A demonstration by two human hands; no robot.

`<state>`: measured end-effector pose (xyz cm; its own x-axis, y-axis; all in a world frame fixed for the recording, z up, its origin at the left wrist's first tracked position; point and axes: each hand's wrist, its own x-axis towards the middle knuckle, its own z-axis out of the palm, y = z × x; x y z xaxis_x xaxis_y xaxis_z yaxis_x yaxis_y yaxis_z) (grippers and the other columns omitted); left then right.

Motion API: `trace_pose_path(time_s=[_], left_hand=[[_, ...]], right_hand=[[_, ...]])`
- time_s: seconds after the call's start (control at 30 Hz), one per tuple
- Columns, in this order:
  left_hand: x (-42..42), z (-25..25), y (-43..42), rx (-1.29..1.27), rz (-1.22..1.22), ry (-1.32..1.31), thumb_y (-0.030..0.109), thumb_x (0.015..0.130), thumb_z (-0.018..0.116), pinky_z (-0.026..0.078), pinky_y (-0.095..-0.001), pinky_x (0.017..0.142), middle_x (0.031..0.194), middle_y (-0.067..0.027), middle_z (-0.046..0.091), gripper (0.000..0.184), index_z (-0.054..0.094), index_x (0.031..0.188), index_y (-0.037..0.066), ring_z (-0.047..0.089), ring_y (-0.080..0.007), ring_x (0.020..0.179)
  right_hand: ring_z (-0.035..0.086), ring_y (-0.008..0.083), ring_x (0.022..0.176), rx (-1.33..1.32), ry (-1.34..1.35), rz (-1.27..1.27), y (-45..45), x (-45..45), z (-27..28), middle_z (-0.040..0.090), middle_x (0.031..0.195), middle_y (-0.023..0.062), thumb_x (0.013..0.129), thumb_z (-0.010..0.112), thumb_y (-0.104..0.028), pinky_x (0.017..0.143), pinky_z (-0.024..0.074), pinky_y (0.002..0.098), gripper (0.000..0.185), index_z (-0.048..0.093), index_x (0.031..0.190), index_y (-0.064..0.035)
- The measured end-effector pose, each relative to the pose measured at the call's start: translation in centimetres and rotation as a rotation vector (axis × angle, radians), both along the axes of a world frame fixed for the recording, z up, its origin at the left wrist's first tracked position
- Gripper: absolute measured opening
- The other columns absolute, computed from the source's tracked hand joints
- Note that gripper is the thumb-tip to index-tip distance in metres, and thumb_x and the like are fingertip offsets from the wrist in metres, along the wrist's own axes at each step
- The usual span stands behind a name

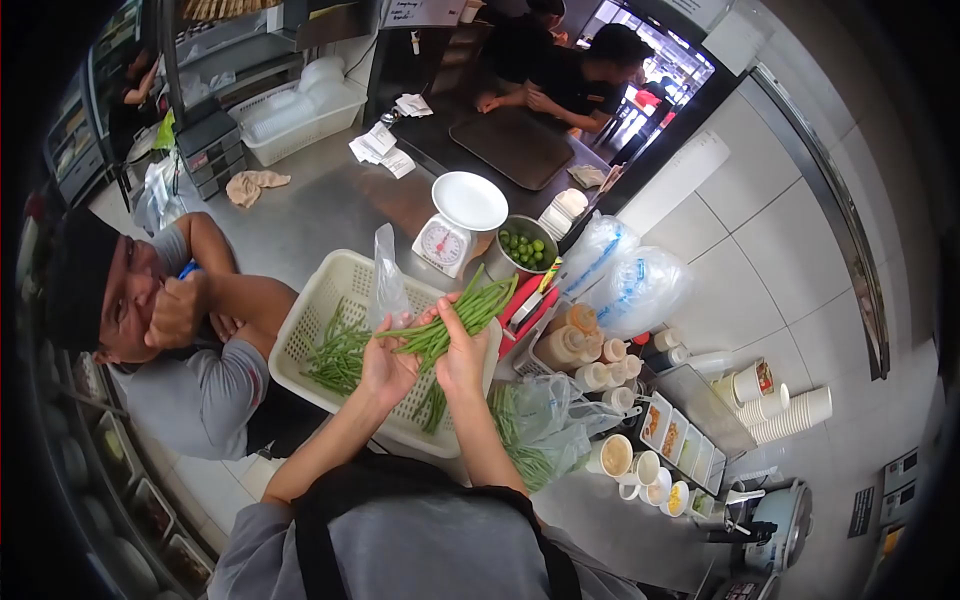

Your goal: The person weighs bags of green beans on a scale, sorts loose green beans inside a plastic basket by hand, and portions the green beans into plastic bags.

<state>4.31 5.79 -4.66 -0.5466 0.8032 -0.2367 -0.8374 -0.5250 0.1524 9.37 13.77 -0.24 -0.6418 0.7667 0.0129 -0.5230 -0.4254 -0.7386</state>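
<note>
A bundle of long green beans point(478, 308) lies across both my hands, above a cream perforated basket point(290, 345). My right hand point(457, 350) is wrapped round the bundle, thumb on top. My left hand point(392, 365) is palm up under the bundle's left end, its fingers curled against the beans. Cut bean pieces point(338, 352) lie in the left part of the basket, and more beans show below my hands. A clear plastic bag point(388, 275) stands in the basket behind my left hand. Right of the basket, a plastic bag point(540, 420) lies beside more beans.
A white scale point(443, 243) and a pot of green limes point(526, 246) stand behind the basket. Sauce bottles point(572, 338) and cups point(616, 455) are on the right. A co-worker point(200, 340) leans at the left; other people are beyond the counter.
</note>
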Motion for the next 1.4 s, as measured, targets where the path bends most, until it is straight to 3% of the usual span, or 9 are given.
trace_pose_path(time_s=[0.2, 0.33, 0.4, 0.83, 1.03, 1.17, 1.27, 1.37, 1.4], left_hand=[[0.4, 0.7, -0.5, 0.141, -0.022, 0.039, 0.038, 0.095, 0.031, 0.029, -0.0404, 0.103, 0.127, -0.0177, 0.047, 0.038, 0.048, 0.106, 0.006, 0.042, -0.0257, 0.121], [0.9, -1.1, 0.2, -0.104, -0.132, 0.131, 0.040, 0.095, 0.028, 0.025, -0.0384, 0.105, 0.131, -0.0133, 0.044, 0.050, 0.038, 0.130, 0.005, 0.040, -0.0248, 0.121], [1.3, -0.2, 0.3, 0.076, -0.111, 0.134, 0.041, 0.095, 0.026, 0.029, -0.0379, 0.103, 0.130, -0.0124, 0.045, 0.050, 0.040, 0.128, 0.006, 0.042, -0.0246, 0.120], [0.6, -0.8, 1.1, 0.002, -0.141, 0.105, 0.031, 0.096, 0.027, 0.039, -0.0348, 0.097, 0.125, -0.0099, 0.049, 0.043, 0.038, 0.131, 0.008, 0.048, -0.0227, 0.115], [-0.1, -0.7, 0.1, -0.337, -0.150, 0.367, 0.039, 0.096, 0.027, 0.043, -0.0345, 0.092, 0.125, -0.0132, 0.049, 0.050, 0.046, 0.122, 0.001, 0.051, -0.0227, 0.110], [-4.9, -0.8, -2.9, -0.910, -0.239, 1.024, 0.048, 0.094, 0.023, 0.045, -0.0361, 0.078, 0.087, -0.0148, 0.064, 0.063, 0.054, 0.110, -0.004, 0.061, -0.0257, 0.083], [-8.2, -3.6, -5.5, -1.428, 0.003, 1.730, 0.051, 0.094, 0.022, 0.045, -0.0346, 0.070, 0.065, -0.0125, 0.061, 0.067, 0.060, 0.098, -0.004, 0.060, -0.0249, 0.065], [-8.4, -1.3, -6.0, -1.263, -0.016, 1.376, 0.047, 0.094, 0.025, 0.044, -0.0348, 0.068, 0.063, -0.0117, 0.060, 0.062, 0.063, 0.090, -0.002, 0.059, -0.0243, 0.063], [-8.6, -2.4, -5.6, -1.121, -0.041, 1.203, 0.044, 0.094, 0.028, 0.045, -0.0342, 0.074, 0.078, -0.0127, 0.061, 0.055, 0.061, 0.099, 0.000, 0.060, -0.0246, 0.077]], right_hand=[[0.056, 0.0141, 0.069, 0.010, -0.047, -0.156, 0.3, 0.5, -0.7, 0.057, 0.078, 0.0051, 0.081, 0.063, -0.002, 0.061, 0.0473, 0.0257, 0.015, 0.054, 0.093, -0.0018], [0.056, 0.0144, 0.069, -0.028, -0.019, -0.028, -1.1, 0.5, -0.3, 0.057, 0.080, 0.0061, 0.079, 0.063, 0.000, 0.062, 0.0466, 0.0254, 0.019, 0.054, 0.096, -0.0017], [0.056, 0.0138, 0.071, 0.007, 0.010, -0.025, -1.2, 0.1, -0.8, 0.057, 0.081, 0.0059, 0.079, 0.063, 0.001, 0.063, 0.0461, 0.0247, 0.020, 0.053, 0.096, -0.0016], [0.052, 0.0071, 0.074, 0.364, -0.130, 0.001, -1.2, 1.5, 0.4, 0.056, 0.079, 0.0005, 0.077, 0.066, -0.005, 0.067, 0.0411, 0.0220, 0.015, 0.054, 0.085, -0.0039], [0.055, 0.0116, 0.069, 0.044, 0.022, 0.042, -0.3, 0.5, -2.3, 0.056, 0.078, 0.0033, 0.082, 0.062, -0.006, 0.065, 0.0463, 0.0262, 0.012, 0.053, 0.090, -0.0036], [0.055, 0.0144, 0.067, -0.070, 0.057, 0.099, 1.0, 1.6, -2.2, 0.054, 0.075, 0.0042, 0.085, 0.059, -0.009, 0.064, 0.0483, 0.0292, 0.012, 0.051, 0.093, -0.0040], [0.056, 0.0150, 0.069, -0.072, 0.011, 0.163, 1.6, 2.3, -2.2, 0.054, 0.076, 0.0040, 0.084, 0.060, -0.008, 0.064, 0.0489, 0.0304, 0.014, 0.051, 0.094, -0.0042], [0.056, 0.0153, 0.068, -0.105, 0.000, 0.171, 1.3, 2.1, -2.4, 0.054, 0.076, 0.0042, 0.084, 0.060, -0.008, 0.063, 0.0491, 0.0303, 0.015, 0.050, 0.094, -0.0045], [0.056, 0.0154, 0.068, -0.111, -0.003, 0.160, 0.9, 2.0, -1.8, 0.054, 0.076, 0.0043, 0.083, 0.060, -0.008, 0.062, 0.0491, 0.0303, 0.015, 0.050, 0.094, -0.0046]])
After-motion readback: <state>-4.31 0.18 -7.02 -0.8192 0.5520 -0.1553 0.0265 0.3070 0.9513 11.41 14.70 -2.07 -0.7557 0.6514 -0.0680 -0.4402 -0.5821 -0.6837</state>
